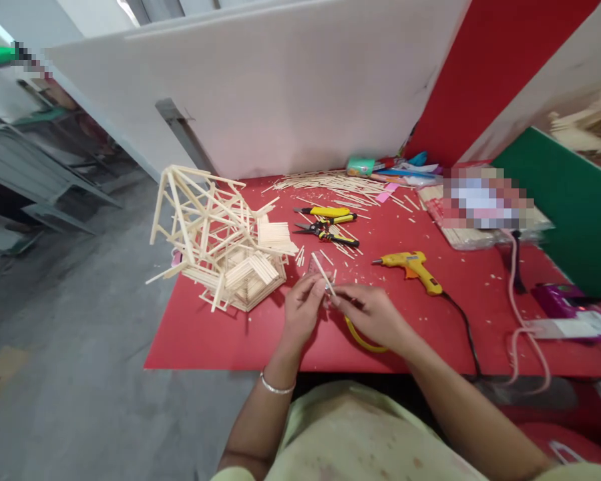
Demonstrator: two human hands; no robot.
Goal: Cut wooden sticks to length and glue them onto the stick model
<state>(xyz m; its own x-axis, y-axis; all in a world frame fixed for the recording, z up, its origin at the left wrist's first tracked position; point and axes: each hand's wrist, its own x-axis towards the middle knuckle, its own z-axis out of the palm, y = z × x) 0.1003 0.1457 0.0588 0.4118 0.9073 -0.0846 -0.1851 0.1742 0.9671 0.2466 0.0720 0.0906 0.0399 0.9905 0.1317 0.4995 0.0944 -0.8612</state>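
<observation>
My left hand [304,302] is closed on a thin wooden stick [322,272], which points up and away from me. The fingertips of my right hand [373,310] pinch the stick's near end. A see-through ruler [314,262] shows just beyond my left fingers; whether I hold it too I cannot tell. Under my right hand a yellow curved object [361,342] is partly hidden. To the left stands a model frame of glued wooden sticks [205,227], with a many-sided stepped base.
Yellow-and-black snips [330,234] and a yellow cutter knife [328,212] lie beyond my hands. A yellow glue gun [413,267] rests at right, its black cord running off the front edge. Loose sticks [325,182] cover the back of the red table [180,354].
</observation>
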